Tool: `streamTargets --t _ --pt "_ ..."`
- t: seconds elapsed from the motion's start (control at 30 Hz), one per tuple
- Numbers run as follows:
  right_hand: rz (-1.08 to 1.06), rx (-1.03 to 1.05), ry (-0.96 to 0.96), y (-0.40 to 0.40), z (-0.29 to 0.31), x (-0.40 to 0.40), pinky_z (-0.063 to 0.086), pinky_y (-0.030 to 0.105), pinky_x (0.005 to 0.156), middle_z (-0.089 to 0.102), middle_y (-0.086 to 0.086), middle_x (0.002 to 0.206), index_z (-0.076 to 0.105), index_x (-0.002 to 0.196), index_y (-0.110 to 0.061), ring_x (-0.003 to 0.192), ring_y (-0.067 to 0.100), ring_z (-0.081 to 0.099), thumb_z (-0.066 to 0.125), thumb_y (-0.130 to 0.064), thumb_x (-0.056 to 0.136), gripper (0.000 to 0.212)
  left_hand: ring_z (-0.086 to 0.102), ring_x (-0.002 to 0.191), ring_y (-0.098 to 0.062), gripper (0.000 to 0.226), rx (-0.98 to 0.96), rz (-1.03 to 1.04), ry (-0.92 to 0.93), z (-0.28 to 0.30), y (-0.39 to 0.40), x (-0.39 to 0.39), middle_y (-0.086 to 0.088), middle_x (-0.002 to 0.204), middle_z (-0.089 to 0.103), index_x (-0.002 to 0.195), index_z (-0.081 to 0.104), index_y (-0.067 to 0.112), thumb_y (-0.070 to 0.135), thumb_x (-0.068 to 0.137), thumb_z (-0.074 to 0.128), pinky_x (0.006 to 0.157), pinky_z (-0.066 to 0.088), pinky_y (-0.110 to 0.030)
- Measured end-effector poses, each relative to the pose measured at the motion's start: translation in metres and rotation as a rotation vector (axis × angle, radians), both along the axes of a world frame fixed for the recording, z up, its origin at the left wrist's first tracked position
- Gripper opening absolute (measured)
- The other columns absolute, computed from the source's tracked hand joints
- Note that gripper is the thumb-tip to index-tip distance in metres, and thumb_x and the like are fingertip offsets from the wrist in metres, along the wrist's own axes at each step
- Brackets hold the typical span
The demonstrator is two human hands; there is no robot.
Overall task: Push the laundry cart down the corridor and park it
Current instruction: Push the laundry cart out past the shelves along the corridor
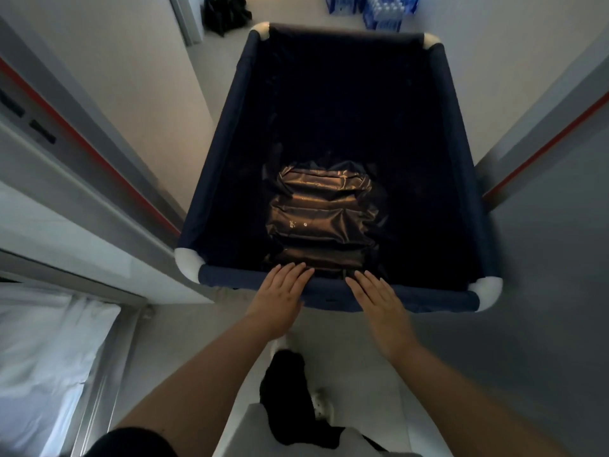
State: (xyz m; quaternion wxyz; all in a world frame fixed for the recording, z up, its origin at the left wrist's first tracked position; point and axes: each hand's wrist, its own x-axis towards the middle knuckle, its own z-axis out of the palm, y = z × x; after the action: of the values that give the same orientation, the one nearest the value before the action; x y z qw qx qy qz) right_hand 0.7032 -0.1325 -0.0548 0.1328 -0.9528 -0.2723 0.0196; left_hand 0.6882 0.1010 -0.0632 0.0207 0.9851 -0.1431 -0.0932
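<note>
Head view: your left hand (284, 291) and right hand (377, 296) lie flat, fingers extended, on the near rim of the navy fabric laundry cart (459, 133), which fills the doorway at 12 o'clock. A shiny black plastic bag (323, 212) lies inside it.

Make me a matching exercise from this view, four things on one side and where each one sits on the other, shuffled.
Things:
1. plastic bag
2. water bottle packs
3. left hand
4. white bedding

Places:
A. lower left of the view
B. on the near rim of the laundry cart
C. on the floor beyond the cart
D. inside the cart

Pairs: 1-D, 2-C, 3-B, 4-A
</note>
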Motion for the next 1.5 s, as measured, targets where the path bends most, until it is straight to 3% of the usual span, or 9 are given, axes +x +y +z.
streamTargets --t 0.1,0.2,0.33,0.5,0.9,1.1,1.2,1.3,1.5 --pt "-0.01 0.006 -0.01 0.004 0.0 0.036 0.034 0.049 0.104 0.055 0.013 0.132 0.052 0.132 -0.005 0.124 0.032 0.049 0.071 0.02 0.051 0.087 0.008 0.142 -0.022 0.061 -0.007 -0.011 -0.016 0.003 0.003 0.033 -0.005 0.156 0.013 0.149 0.003 0.017 0.032 0.096 0.031 0.109 -0.016 -0.034" --pt "-0.035 0.022 -0.006 0.007 -0.001 0.07 0.029 0.041 0.108 0.056 0.012 0.132 0.053 0.131 -0.006 0.123 0.031 0.05 0.062 0.02 0.055 0.08 0.003 0.142 -0.021 0.061 -0.014 -0.029 -0.025 0.003 0.008 0.069 -0.004 0.157 0.009 0.148 -0.001 0.017 0.032 0.097 0.028 0.106 -0.022 -0.033" --pt "-0.076 0.023 -0.024 0.015 0.001 0.119 0.022 0.039 0.108 0.056 0.014 0.131 0.053 0.13 -0.005 0.124 0.034 0.049 0.049 0.011 0.061 0.071 0.001 0.142 -0.019 0.062 -0.054 -0.063 -0.027 0.005 0.018 0.119 -0.003 0.157 0.007 0.148 -0.004 0.017 0.031 0.097 0.029 0.109 -0.018 -0.032" --pt "-0.109 -0.001 -0.039 0.027 0.0 0.178 0.028 0.052 0.106 0.054 0.016 0.133 0.052 0.131 -0.004 0.125 0.036 0.047 0.068 0.022 0.055 0.082 0.001 0.142 -0.019 0.062 -0.087 -0.08 0.007 0.006 0.025 0.183 -0.003 0.157 0.008 0.148 -0.002 0.016 0.029 0.097 0.031 0.112 -0.012 -0.033" --pt "-0.07 -0.023 0.036 0.037 -0.011 0.322 0.026 0.051 0.108 0.049 0.014 0.139 0.045 0.136 -0.01 0.131 0.031 0.038 0.074 0.021 0.047 0.099 0.012 0.141 -0.019 0.06 -0.144 -0.04 -0.027 0.0 0.038 0.321 -0.003 0.155 0.018 0.148 0.007 0.017 0.027 0.096 0.036 0.11 -0.016 -0.031" --pt "-0.029 0.002 0.068 0.041 -0.008 0.399 0.02 0.043 0.113 0.046 0.013 0.141 0.044 0.138 -0.011 0.133 0.029 0.035 0.076 0.018 0.046 0.101 0.028 0.136 -0.025 0.057 -0.177 0.015 -0.05 0.006 0.038 0.395 -0.009 0.147 0.036 0.145 0.026 0.014 0.023 0.092 0.046 0.113 0.0 -0.04" --pt "0.007 -0.025 0.099 0.039 -0.003 0.442 0.017 0.043 0.113 0.036 0.011 0.148 0.036 0.143 -0.013 0.139 0.028 0.022 0.067 0.021 0.054 0.1 0.029 0.136 -0.024 0.055 -0.174 0.05 -0.05 0.005 0.039 0.433 -0.007 0.146 0.037 0.145 0.026 0.016 0.025 0.094 0.044 0.114 0.002 -0.038" --pt "0.06 -0.029 0.116 0.037 -0.001 0.485 0.001 0.035 0.115 0.015 0.003 0.156 0.016 0.148 -0.021 0.143 0.022 0.001 0.054 0.018 0.071 0.094 0.031 0.134 -0.025 0.053 -0.158 0.081 -0.062 0.005 0.041 0.472 -0.008 0.144 0.04 0.144 0.029 0.016 0.024 0.094 0.046 0.113 0.001 -0.036" --pt "0.091 -0.032 0.077 0.045 0.005 0.565 0.004 0.035 0.116 0.019 0.005 0.155 0.022 0.148 -0.017 0.144 0.024 0.009 0.055 0.017 0.072 0.09 0.028 0.134 -0.025 0.066 -0.149 0.129 -0.05 0.01 0.044 0.546 -0.008 0.145 0.037 0.145 0.024 0.019 0.006 0.085 0.049 0.115 0.006 -0.037"
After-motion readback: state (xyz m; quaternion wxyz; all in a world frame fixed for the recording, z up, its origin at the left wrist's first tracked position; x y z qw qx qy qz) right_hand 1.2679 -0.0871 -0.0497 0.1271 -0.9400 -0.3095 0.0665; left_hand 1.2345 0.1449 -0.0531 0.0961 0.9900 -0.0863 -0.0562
